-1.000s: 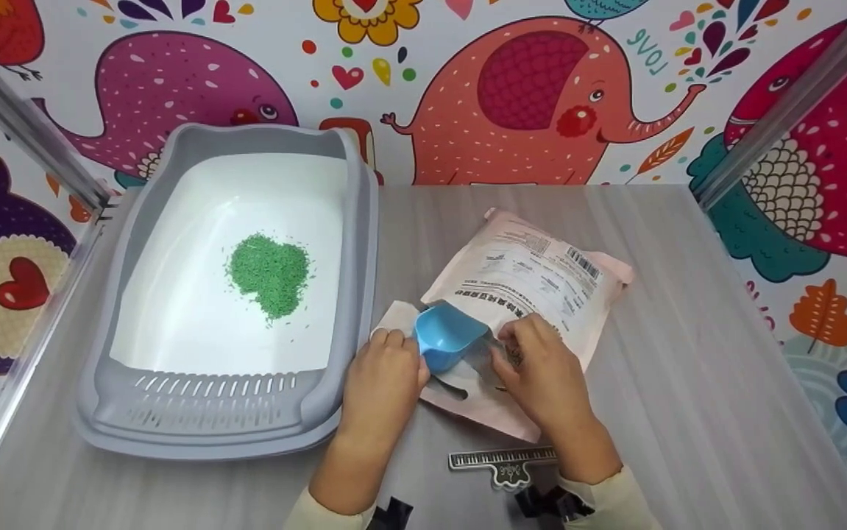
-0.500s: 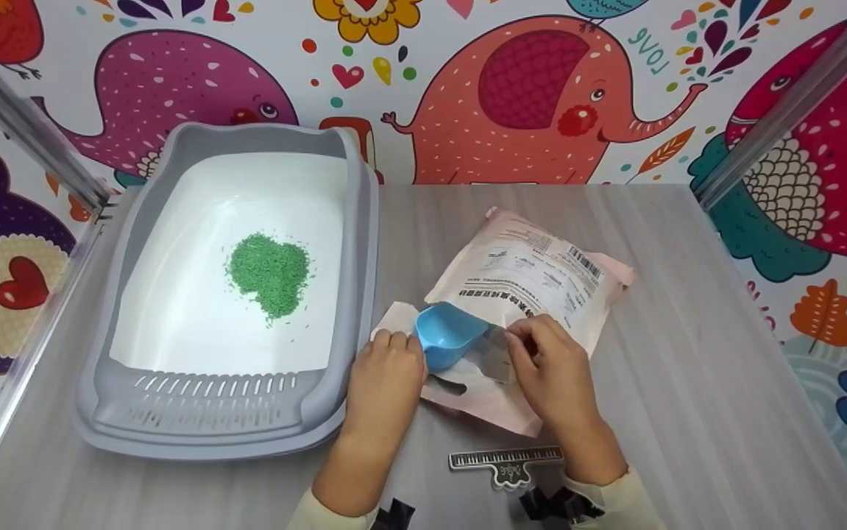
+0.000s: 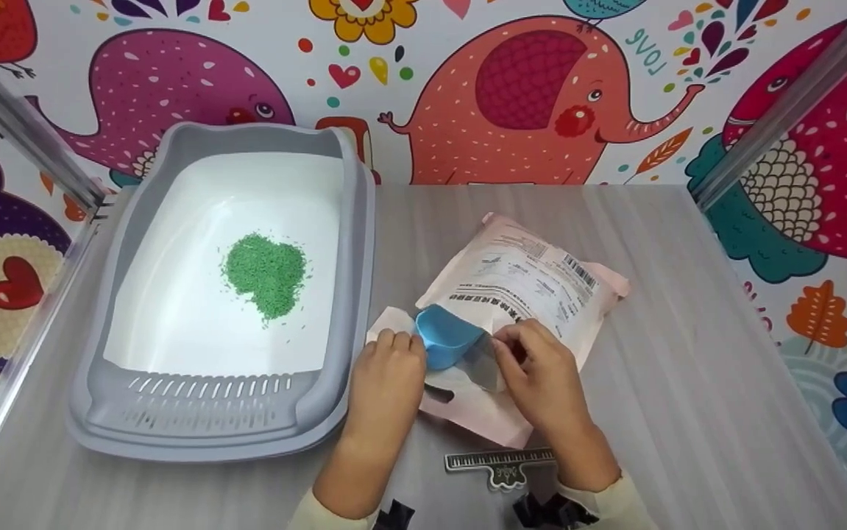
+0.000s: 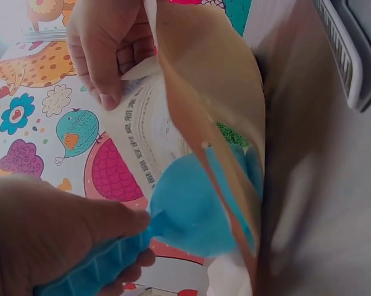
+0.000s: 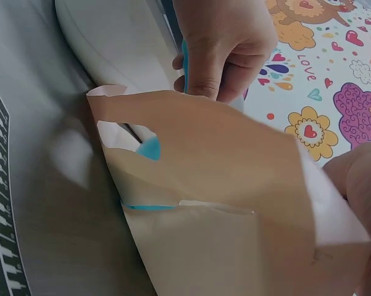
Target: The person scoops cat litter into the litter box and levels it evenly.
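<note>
My left hand (image 3: 388, 383) grips the ridged handle of a blue scoop (image 3: 444, 337). In the left wrist view the bowl of the scoop (image 4: 188, 203) is partly inside the mouth of a pale pink litter bag (image 3: 522, 258), with green pellets (image 4: 231, 134) showing inside. The bag lies on the table, printed side up. My right hand (image 3: 541, 372) pinches the edge of its mouth and holds it apart. Seen from the right wrist, the bag's cut-out handle slot and brown-toned front panel (image 5: 216, 148) hide most of the scoop.
Left of the bag stands a grey litter box (image 3: 359, 294) with a white floor and a heap of green pellets (image 3: 265, 272). A black-and-white clip (image 3: 500, 460) with a keyboard pattern lies near my right wrist. Patterned walls border the table (image 3: 688, 353).
The right hand shifts slightly right with the bag edge, then back left. The scoop's bowl sits a little lower at the bag mouth. The litter box stays put.
</note>
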The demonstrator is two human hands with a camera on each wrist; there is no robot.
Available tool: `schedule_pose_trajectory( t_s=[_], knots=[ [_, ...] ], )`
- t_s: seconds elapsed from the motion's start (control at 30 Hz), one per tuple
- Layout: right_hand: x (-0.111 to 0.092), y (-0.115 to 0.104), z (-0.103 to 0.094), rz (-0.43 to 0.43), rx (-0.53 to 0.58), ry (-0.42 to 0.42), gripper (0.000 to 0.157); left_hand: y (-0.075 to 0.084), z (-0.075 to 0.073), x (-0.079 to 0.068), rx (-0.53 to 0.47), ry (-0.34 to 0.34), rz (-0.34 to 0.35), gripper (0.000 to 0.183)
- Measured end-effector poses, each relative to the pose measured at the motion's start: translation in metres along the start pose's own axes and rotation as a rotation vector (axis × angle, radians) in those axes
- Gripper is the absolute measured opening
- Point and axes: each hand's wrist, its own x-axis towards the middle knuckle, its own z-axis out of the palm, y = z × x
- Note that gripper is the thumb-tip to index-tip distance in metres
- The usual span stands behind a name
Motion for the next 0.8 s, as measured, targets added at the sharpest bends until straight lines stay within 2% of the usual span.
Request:
schedule_pose_trajectory(
  t_s=[0.23,0.4,0.53,0.8],
  knots=[
    [0.001,-0.002,0.0,0.005,-0.002,0.008,0.015,0.003,-0.013,0.009,0.029,-0.059,0.019,0.018],
    [0.001,-0.002,0.0,0.001,-0.009,0.018,0.014,0.006,-0.02,0.013,0.031,-0.07,0.029,0.015],
    [0.001,-0.001,0.0,0.002,-0.017,0.021,0.014,0.014,-0.018,0.016,0.032,-0.07,0.052,0.018],
    [0.001,0.0,0.001,-0.021,-0.014,0.046,0.014,0.037,-0.001,0.022,0.087,-0.058,0.115,0.021]
  ],
)
